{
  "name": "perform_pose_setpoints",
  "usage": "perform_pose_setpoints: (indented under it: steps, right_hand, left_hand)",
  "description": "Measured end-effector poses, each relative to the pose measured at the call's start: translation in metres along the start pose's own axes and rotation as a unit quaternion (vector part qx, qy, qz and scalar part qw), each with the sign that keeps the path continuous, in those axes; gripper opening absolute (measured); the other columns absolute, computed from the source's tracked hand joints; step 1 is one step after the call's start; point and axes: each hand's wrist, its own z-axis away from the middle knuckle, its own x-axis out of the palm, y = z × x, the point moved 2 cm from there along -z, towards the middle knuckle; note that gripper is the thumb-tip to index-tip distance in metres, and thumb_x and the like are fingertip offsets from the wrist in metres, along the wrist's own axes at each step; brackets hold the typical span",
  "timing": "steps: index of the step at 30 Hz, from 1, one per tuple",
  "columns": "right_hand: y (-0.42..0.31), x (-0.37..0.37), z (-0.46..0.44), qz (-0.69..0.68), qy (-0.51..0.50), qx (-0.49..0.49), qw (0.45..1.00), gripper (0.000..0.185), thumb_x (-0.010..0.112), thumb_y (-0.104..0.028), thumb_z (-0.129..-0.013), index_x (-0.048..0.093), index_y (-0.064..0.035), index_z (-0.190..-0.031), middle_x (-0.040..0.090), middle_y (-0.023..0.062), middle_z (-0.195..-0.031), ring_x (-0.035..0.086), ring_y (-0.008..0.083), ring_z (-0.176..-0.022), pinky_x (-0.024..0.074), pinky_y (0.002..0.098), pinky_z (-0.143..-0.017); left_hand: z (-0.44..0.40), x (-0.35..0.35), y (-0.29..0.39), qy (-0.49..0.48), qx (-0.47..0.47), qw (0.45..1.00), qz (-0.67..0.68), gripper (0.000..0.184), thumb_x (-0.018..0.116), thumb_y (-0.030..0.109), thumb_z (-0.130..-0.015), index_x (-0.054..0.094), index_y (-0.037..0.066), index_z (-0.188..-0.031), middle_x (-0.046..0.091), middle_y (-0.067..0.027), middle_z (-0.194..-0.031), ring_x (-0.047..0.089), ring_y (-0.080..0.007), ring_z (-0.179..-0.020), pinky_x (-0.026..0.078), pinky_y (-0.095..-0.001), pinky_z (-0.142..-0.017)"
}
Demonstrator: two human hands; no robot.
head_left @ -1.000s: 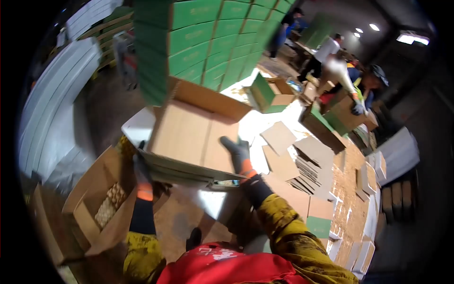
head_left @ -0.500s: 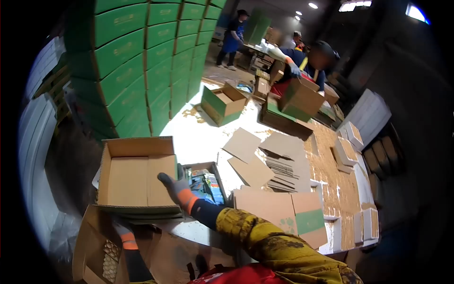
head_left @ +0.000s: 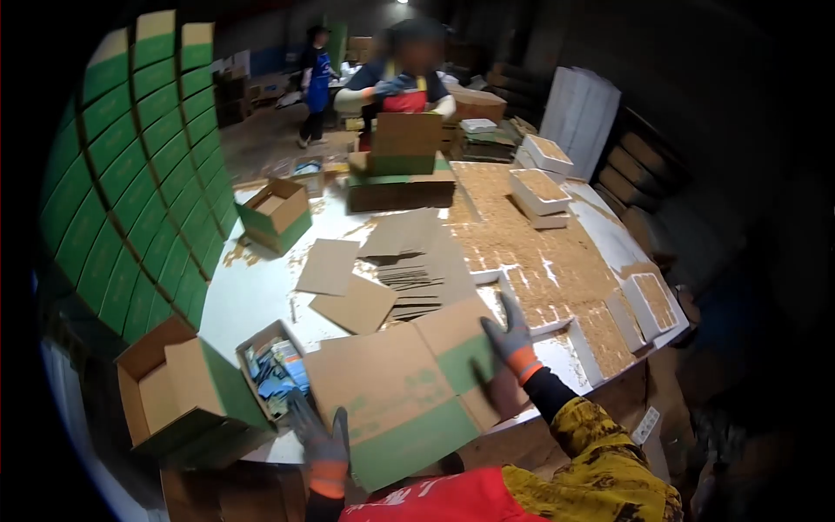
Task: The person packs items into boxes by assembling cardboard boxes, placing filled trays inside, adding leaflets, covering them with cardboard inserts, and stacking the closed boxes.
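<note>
A flat brown and green carton [head_left: 374,370] lies at the near edge of the table. At its left edge is my left hand [head_left: 322,439], in a grey and orange glove, thumb and fingers apart. My right hand [head_left: 513,339], gloved the same way, is over the carton's right end with its fingers spread; whether it touches the card I cannot tell. An open green and brown box [head_left: 191,387] stands at the lower left. Between it and the flat carton is a small box [head_left: 242,358] holding blue packets [head_left: 280,370].
Loose cardboard sheets [head_left: 352,300] lie mid-table. White trays filled with brown material [head_left: 539,191] cover the right side. Green boxes [head_left: 113,217] are stacked high at left. Across the table a co-worker [head_left: 409,87] stands behind an upright carton [head_left: 406,139]; another person [head_left: 317,83] is farther back.
My hands have left the open box, which now stands at the lower left, and have moved right to the flat carton. The view has turned right.
</note>
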Motion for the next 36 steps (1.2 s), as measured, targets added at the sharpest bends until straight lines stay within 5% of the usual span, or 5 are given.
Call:
perform_pose_setpoints:
  steps: [2, 4, 15, 24, 36]
  right_hand:
    - [0.123, -0.005, 0.011, 0.384, -0.005, 0.083, 0.920, 0.075, 0.058, -0.050, -0.085, 0.041, 0.0034, -0.135, 0.050, 0.0241, -0.130, 0.053, 0.0328, -0.117, 0.0401, 0.0402, -0.100]
    - [0.135, -0.009, 0.024, 0.064, -0.333, 0.239, 0.910, 0.087, 0.052, -0.060, -0.083, 0.037, 0.0087, -0.136, 0.046, 0.0276, -0.133, 0.048, 0.0369, -0.122, 0.0360, 0.0402, -0.104]
    - [0.061, -0.112, -0.032, -0.435, -0.256, 0.051, 0.862, 0.040, 0.063, -0.029, -0.091, 0.058, 0.0013, -0.117, 0.064, 0.0078, -0.107, 0.056, 0.0103, -0.099, 0.0455, 0.0282, -0.088]
    - [-0.003, -0.197, -0.027, -0.150, 0.167, -0.249, 0.942, 0.064, 0.074, -0.020, -0.076, 0.047, -0.0076, -0.132, 0.046, 0.0179, -0.134, 0.041, 0.0374, -0.126, 0.0323, 0.0467, -0.105]
    - [-0.114, -0.177, 0.028, 0.059, -0.144, -0.441, 0.884, 0.062, 0.059, -0.051, -0.082, 0.046, -0.0226, -0.136, 0.035, 0.0160, -0.144, 0.032, 0.0410, -0.133, 0.0203, 0.0573, -0.110]
  left_hand:
    - [-0.006, 0.068, -0.017, -0.025, -0.053, 0.994, 0.091, 0.083, 0.060, 0.034, -0.089, 0.014, -0.008, -0.144, 0.023, -0.0288, -0.148, 0.020, -0.0376, -0.139, 0.017, -0.0409, -0.113]
    - [-0.018, 0.073, -0.006, 0.011, -0.061, 0.986, 0.152, 0.082, 0.059, 0.033, -0.091, 0.012, -0.009, -0.144, 0.027, -0.0313, -0.145, 0.029, -0.0369, -0.135, 0.022, -0.0391, -0.111]
    - [-0.044, -0.065, 0.141, 0.306, 0.124, 0.915, 0.231, 0.055, 0.047, 0.021, -0.097, 0.025, 0.006, -0.146, 0.032, -0.0156, -0.147, 0.035, -0.0279, -0.132, 0.030, -0.0370, -0.107]
    - [-0.058, -0.127, 0.252, -0.244, 0.153, 0.957, -0.020, 0.024, 0.060, 0.011, -0.085, 0.066, -0.001, -0.105, 0.068, -0.0120, -0.090, 0.063, -0.0188, -0.081, 0.048, -0.0307, -0.075]
    - [-0.088, -0.124, 0.225, -0.442, 0.036, 0.887, 0.131, 0.022, 0.067, 0.010, -0.084, 0.066, -0.002, -0.102, 0.066, -0.0013, -0.085, 0.055, -0.0060, -0.075, 0.047, -0.0230, -0.069]
